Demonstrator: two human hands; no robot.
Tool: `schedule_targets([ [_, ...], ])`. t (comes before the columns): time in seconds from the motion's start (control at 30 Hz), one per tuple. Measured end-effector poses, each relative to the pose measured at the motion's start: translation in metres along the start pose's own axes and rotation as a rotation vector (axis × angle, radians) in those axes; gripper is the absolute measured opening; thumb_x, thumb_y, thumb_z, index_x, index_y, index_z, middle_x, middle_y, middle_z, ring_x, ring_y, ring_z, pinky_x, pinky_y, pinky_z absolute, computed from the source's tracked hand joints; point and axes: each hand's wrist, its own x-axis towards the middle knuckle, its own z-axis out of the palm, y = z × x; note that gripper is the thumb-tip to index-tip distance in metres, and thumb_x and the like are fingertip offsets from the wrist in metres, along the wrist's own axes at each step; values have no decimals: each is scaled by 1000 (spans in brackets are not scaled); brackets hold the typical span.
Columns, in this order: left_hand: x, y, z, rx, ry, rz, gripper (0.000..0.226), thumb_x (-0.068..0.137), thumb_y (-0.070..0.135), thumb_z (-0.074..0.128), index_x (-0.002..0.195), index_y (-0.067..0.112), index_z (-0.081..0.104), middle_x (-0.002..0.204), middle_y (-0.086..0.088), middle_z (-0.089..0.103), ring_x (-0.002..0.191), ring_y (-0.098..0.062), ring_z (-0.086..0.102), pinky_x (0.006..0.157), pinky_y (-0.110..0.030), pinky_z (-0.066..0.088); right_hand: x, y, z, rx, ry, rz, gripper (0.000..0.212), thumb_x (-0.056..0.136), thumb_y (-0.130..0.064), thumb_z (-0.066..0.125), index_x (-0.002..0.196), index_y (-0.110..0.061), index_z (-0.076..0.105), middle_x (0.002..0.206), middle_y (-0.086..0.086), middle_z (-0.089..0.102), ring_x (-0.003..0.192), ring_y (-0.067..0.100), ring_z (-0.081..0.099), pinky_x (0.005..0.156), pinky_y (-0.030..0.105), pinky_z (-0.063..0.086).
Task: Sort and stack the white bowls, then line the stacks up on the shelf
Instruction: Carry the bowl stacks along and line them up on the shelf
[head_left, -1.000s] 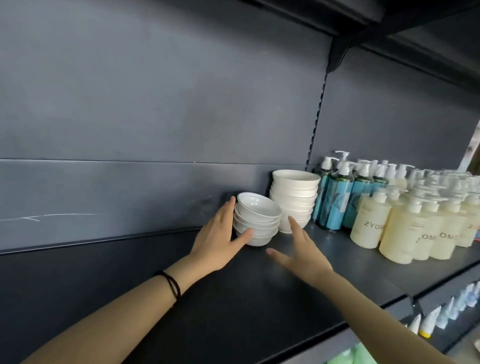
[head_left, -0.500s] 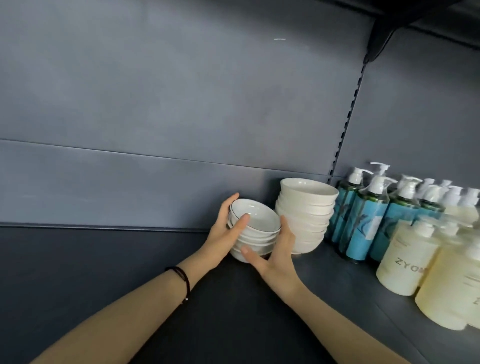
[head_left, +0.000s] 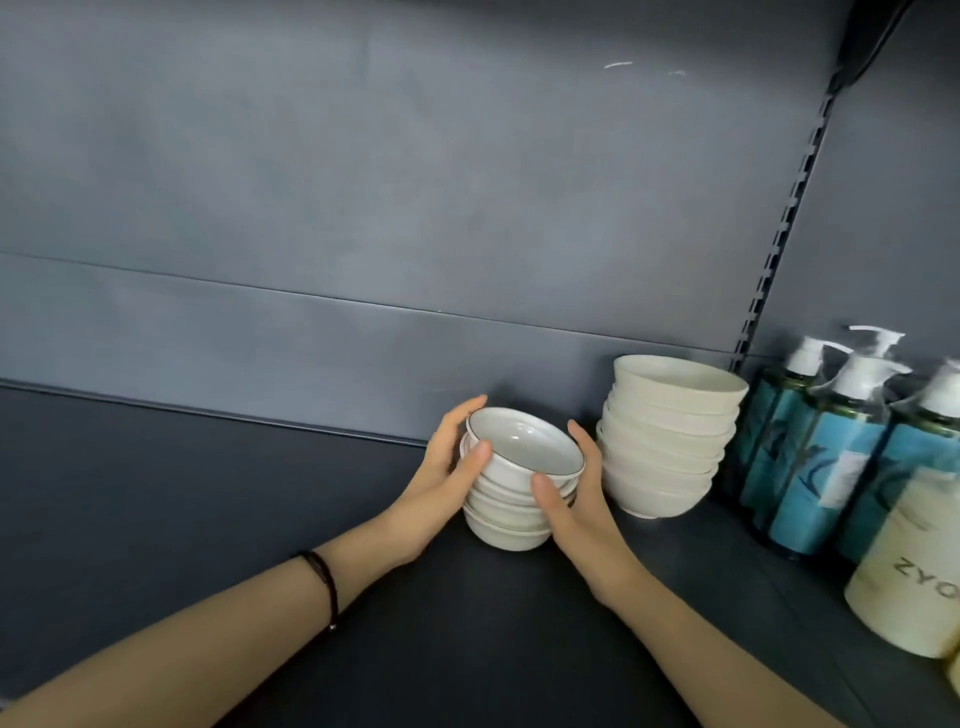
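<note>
White bowl stack stands upright, mouths facing up.

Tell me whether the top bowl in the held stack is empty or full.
Empty. The top bowl shows only bare glazed white inside, down to its bottom. The left hand and right hand hold the stack by its sides.

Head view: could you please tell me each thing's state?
Small bowl stack, gripped between both hands, top bowl tilted.
Large bowl stack, standing untouched.
Left hand, curled round the small bowl stack.
Right hand, curled round the small bowl stack.
Pump bottles, upright.
</note>
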Motion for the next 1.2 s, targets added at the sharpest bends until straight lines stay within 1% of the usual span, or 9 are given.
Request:
schedule_targets([
  [0.07,-5,1,2,25,-4,9,65,83,55,57,140,48,28,144,8,41,134,-3,42,112,-26,37,-1,-1,0,69,-44,-7,87,85,-34,69,149,-29,10,131,-29,35,107,-31,43,84,-3,37],
  [0.2,-11,8,11,15,13,23,78,79,45,65,144,40,22,142,7,44,129,-3,48,106,-22,42,-4,-6,2,143,-72,-26,94,70,-45,73,143,-41,14,135,-27,41,115,-19,48,88,4,42],
  [0.37,-27,17,8,45,63,38,68,88,22,67,141,35,26,131,3,52,115,2,56,94,-17,46,-13,-14,10,139,-95,-65,72,69,-43,76,128,-28,37,123,-10,53,110,-3,58,87,14,48],
  [0.43,-36,27,0,43,97,48,65,90,19,66,140,34,27,128,5,53,112,3,57,92,-17,47,-14,-23,20,162,-123,-75,66,76,-41,80,125,-25,39,120,-8,54,106,-3,60,85,16,50],
  [0.53,-51,50,-21,41,196,91,62,87,19,67,135,34,31,122,9,56,107,3,60,88,-17,48,-12,-46,44,217,-194,-92,59,75,-29,71,124,-25,38,116,-12,57,102,-5,61,82,16,51],
  [0.63,-71,77,-52,50,295,140,63,86,21,70,136,32,33,119,11,58,105,3,61,86,-15,49,-7,-71,81,261,-290,-127,58,80,-34,77,124,-27,38,111,-20,61,102,-3,62,81,17,51],
  [0.83,-122,121,-133,96,508,198,68,72,37,76,131,39,42,118,7,61,103,-1,64,84,-17,51,-9,-115,182,375,-447,-127,77,59,-57,79,121,-34,41,124,-11,58,112,8,61,84,22,52],
  [1.0,-174,143,-210,162,616,169,75,65,46,75,133,37,42,118,0,62,100,-4,65,81,-19,52,-25,-143,274,440,-558,-90,90,45,-73,81,117,-36,42,117,-17,62,108,6,63,82,23,53],
  [1.2,-241,170,-303,215,719,149,73,64,49,76,129,41,45,118,-6,64,103,-14,67,85,-27,54,-48,-179,387,507,-661,-1,67,56,-65,61,114,-37,42,120,-3,59,109,17,63,93,43,54],
])
